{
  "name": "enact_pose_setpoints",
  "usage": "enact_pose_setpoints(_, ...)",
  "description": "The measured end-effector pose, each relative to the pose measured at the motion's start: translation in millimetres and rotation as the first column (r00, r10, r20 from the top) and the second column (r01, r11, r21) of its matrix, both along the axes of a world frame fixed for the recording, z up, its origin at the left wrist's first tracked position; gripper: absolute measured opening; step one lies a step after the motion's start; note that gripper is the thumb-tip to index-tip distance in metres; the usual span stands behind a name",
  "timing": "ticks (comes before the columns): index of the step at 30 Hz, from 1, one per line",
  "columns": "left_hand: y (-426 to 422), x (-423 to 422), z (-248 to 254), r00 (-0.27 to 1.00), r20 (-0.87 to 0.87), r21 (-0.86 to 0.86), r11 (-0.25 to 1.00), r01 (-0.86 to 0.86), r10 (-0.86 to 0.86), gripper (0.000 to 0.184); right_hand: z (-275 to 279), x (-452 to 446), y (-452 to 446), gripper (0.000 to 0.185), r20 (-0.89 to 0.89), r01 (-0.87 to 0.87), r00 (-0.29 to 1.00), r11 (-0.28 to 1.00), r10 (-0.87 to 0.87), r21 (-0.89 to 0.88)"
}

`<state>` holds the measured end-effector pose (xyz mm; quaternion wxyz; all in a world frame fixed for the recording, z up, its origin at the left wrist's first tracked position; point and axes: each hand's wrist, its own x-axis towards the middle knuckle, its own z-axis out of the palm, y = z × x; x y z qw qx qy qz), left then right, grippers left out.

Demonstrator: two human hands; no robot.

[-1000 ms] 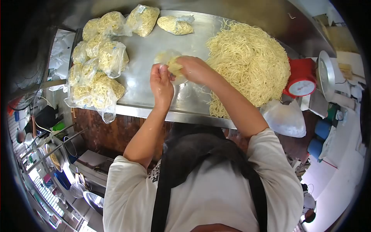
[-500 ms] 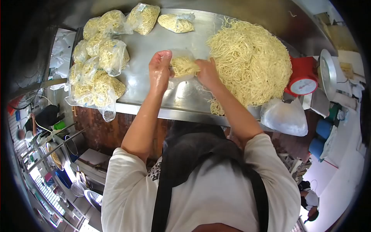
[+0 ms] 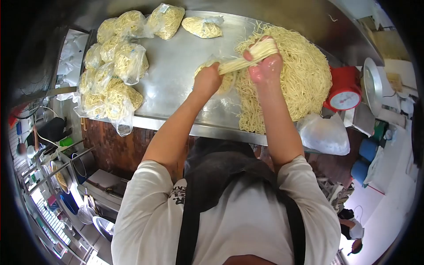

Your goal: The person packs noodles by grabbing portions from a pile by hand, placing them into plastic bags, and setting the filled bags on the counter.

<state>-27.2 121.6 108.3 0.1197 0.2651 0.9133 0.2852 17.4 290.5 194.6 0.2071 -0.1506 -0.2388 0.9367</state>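
A stretched bundle of pale yellow noodles (image 3: 240,64) runs between my two hands. My left hand (image 3: 206,81) is closed round its left end, over a partly hidden clear plastic bag (image 3: 226,84) with noodles in it. Turned palm up, my right hand (image 3: 267,68) has the strands looped across its curled fingers. It is held over the left side of a big heap of loose noodles (image 3: 300,73) on the steel table (image 3: 168,79).
Several filled noodle bags (image 3: 129,62) are piled at the table's left, with one smaller bag (image 3: 202,27) at the back. Right of the heap stand a red dial scale (image 3: 344,95) and a stack of clear plastic bags (image 3: 324,132). Other people are in the background at both sides.
My right hand has moved up and right and turned over, drawing the noodles out long. My left hand has shifted right and down, now closed on the bundle instead of beside the bag.
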Motion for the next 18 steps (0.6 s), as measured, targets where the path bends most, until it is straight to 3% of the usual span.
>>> enact_pose_setpoints(4, -18.4, -7.3, -15.2, 1.000, -0.011, -0.026, 0.999, 0.020, -0.020, 0.023, 25.8, 5.5, 10.2, 0.021, 0.007, 0.077, 0.997, 0.994, -0.077, -0.081)
enact_pose_setpoints(6, -24.8, -14.1, -18.6, 0.996, 0.081, -0.132, 0.991, -0.011, 0.022, 0.026, 28.7, 10.5, 26.1, 0.019, -0.055, 0.080, 0.995, 0.992, -0.086, -0.100)
enact_pose_setpoints(11, -46.3, -24.4, -39.8, 0.993, 0.116, -0.305, 0.952, 0.005, 0.032, 0.032, 54.0, 22.4, 96.6, 0.018, -0.334, 0.005, 0.940, 0.980, 0.063, 0.200)
enact_pose_setpoints(14, -75.2, -23.2, -57.6, 0.986, 0.126, -0.298, 0.952, -0.067, 0.108, 0.036, 104.4, 48.6, 148.8, 0.021, -0.470, 0.124, 0.882, 0.945, 0.035, 0.303)
enact_pose_setpoints(17, -93.7, -16.1, -49.6, 0.975, 0.195, -0.219, 0.974, -0.064, 0.108, 0.038, 118.7, 51.1, 188.1, 0.025, -0.442, 0.065, 0.889, 0.923, 0.118, 0.379)
enact_pose_setpoints(18, -97.0, -10.4, -49.0, 0.974, 0.192, -0.078, 0.991, -0.106, 0.119, 0.038, 113.4, 51.0, 203.9, 0.026, -0.395, 0.082, 0.912, 0.894, 0.111, 0.440)
